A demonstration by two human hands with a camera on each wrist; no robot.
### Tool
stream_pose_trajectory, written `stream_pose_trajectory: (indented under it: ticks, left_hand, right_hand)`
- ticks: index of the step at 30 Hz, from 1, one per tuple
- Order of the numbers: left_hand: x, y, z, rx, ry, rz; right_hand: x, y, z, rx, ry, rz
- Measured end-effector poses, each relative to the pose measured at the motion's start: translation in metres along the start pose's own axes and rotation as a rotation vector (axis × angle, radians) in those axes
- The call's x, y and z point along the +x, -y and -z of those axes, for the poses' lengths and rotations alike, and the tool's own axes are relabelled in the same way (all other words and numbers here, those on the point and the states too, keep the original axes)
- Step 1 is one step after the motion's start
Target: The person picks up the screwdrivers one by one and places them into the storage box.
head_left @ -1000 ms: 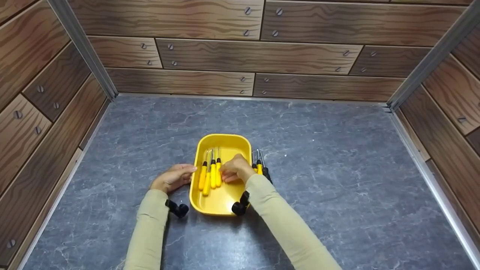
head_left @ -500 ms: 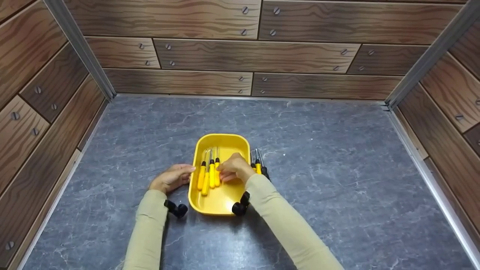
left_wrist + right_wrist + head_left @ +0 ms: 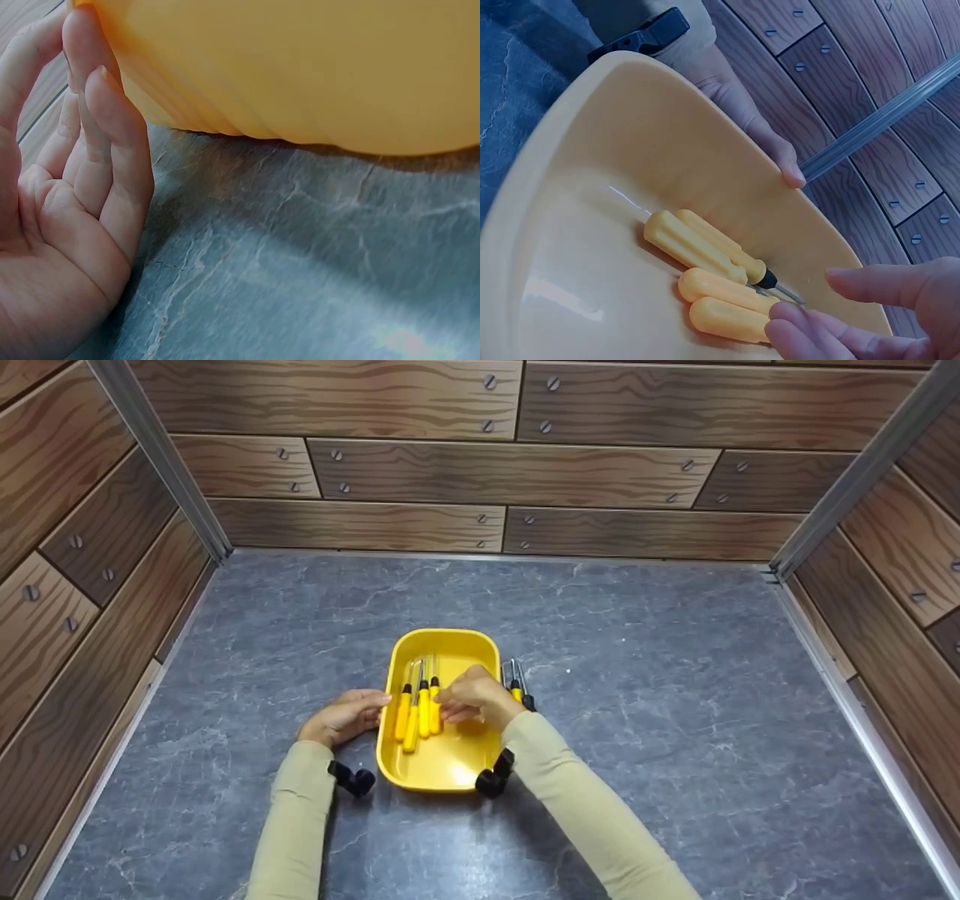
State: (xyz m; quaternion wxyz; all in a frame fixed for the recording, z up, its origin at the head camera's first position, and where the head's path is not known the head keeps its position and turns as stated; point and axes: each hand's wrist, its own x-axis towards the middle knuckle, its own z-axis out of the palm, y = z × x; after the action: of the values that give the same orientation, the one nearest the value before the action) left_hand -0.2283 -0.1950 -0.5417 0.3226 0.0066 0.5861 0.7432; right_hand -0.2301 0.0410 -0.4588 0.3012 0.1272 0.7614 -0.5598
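The yellow tray (image 3: 442,769) is being steadied by the flat left hand (image 3: 343,717). Light, rigid, slick-handled screwdrivers (image 3: 420,711) are being touched by the right hand's (image 3: 472,697) loosely extended fingertips; handles judged the best hold.

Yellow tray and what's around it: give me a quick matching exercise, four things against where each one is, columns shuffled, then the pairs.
Things:
1. left hand
2. right hand
3. screwdrivers with yellow handles
4. remaining screwdrivers

Places:
A. lying side by side inside the yellow tray
B. on the grey table, just outside the tray's right wall
C. fingertips against the tray's left rim
D. over the tray, fingers at the handles

Pairs: 1-C, 2-D, 3-A, 4-B
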Motion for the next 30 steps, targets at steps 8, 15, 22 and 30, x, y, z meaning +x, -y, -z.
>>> stream_pose_trajectory:
  ticks: [8, 15, 22, 30]
  left_hand:
    - [0.0, -0.001, 0.001, -0.005, -0.002, 0.005]
    - [0.001, -0.001, -0.001, 0.014, -0.018, 0.011]
    - [0.001, -0.002, 0.0, 0.016, -0.008, 0.002]
    - [0.001, 0.0, 0.001, 0.005, 0.002, 0.005]
  right_hand:
    - [-0.009, -0.003, 0.007, 0.0, 0.049, 0.054]
    - [-0.019, -0.003, 0.015, 0.028, 0.103, 0.072]
    - [-0.023, -0.008, 0.026, 0.061, 0.113, 0.098]
    - [-0.024, -0.012, 0.035, 0.062, 0.107, 0.101]
